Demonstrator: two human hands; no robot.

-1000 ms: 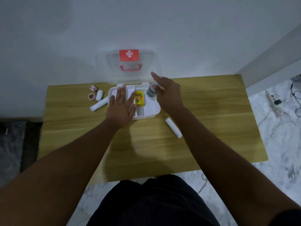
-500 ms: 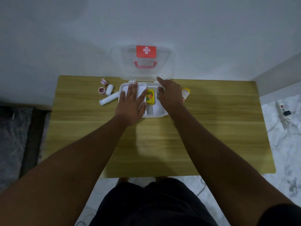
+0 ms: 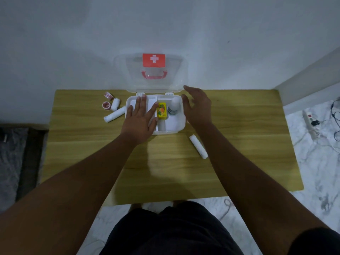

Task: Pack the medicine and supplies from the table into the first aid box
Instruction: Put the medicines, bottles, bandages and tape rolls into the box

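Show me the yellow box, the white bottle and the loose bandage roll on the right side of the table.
yellow box (image 3: 161,111), head view, middle of its printed top face.
white bottle (image 3: 173,107), head view, middle of its body.
bandage roll (image 3: 198,146), head view, midway along its side.

a plain room in a home, dimly lit
a small wood-grain table (image 3: 88,148) stands against a bare white wall (image 3: 73,43) in a corner; the floor (image 3: 318,168) is marble-patterned tile, with a white power strip (image 3: 310,120) and loose cables (image 3: 335,115) lying on it at the right and a dark grey rug (image 3: 9,155) at the left.
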